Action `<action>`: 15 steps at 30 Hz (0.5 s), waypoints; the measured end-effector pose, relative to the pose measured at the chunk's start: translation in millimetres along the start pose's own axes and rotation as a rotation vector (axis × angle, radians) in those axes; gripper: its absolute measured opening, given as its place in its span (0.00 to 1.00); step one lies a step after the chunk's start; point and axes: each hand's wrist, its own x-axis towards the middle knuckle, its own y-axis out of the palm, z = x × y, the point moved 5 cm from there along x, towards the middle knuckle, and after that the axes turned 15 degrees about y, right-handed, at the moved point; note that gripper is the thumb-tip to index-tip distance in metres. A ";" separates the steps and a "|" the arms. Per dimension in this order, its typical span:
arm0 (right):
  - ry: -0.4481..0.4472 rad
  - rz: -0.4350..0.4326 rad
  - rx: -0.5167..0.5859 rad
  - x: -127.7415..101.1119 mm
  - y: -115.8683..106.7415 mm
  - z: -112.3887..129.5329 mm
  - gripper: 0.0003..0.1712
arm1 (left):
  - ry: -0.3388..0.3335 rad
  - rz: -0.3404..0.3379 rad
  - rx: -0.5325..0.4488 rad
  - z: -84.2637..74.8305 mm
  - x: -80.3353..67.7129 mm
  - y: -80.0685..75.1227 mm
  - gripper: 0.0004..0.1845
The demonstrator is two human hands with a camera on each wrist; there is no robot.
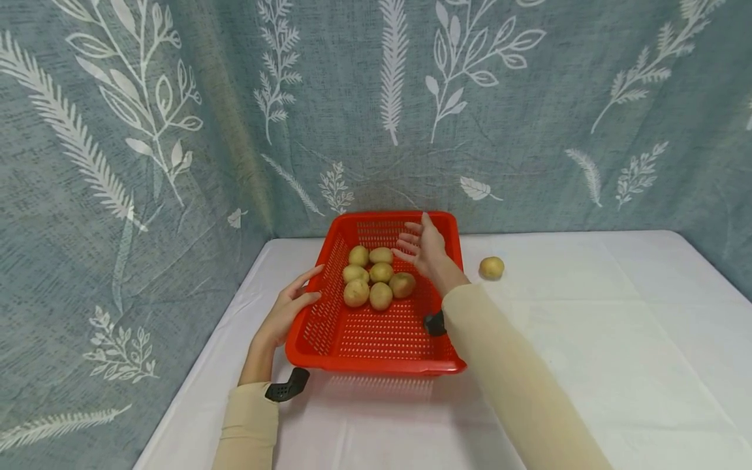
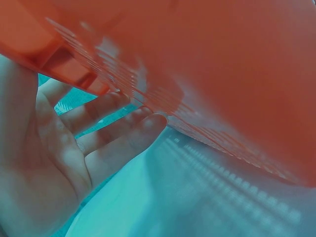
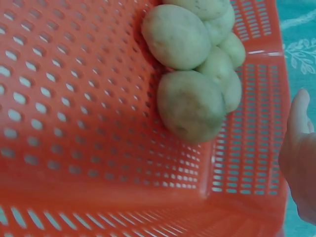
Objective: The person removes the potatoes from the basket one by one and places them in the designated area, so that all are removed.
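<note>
A red plastic basket with slotted walls stands on the white table, its near side apparently raised. Several potatoes are bunched towards its far left part. My left hand grips the basket's left rim; in the left wrist view the thumb goes over the edge and the fingers lie against the outer wall. Above the basket's far right part, my right hand has its fingers spread and holds nothing. The right wrist view shows that hand beside the rim, only partly in frame.
A single potato lies on the white tablecloth, right of the basket. Blue-green leaf-patterned curtains hang behind the table and along its left side.
</note>
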 end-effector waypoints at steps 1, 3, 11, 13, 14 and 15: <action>0.004 -0.006 0.013 1.0 -0.3 -1.5 0.34 | 0.002 0.000 0.004 -0.2 0.2 0.1 0.31; -0.001 -0.015 0.034 1.9 -0.3 -3.4 0.33 | 0.007 0.001 0.011 -0.8 0.6 0.2 0.31; -0.027 -0.042 0.057 4.3 -0.6 -5.4 0.33 | 0.011 -0.002 0.016 -1.6 0.9 1.0 0.31; -0.023 -0.050 0.051 4.9 -2.9 -5.9 0.33 | 0.008 -0.003 0.012 -1.2 0.3 1.1 0.31; -0.020 -0.057 0.047 5.4 -4.3 -6.2 0.33 | 0.007 -0.003 0.011 -1.0 0.1 1.2 0.31; -0.017 -0.071 0.035 5.8 -5.8 -6.4 0.33 | 0.007 -0.004 0.010 -0.8 -0.1 1.2 0.31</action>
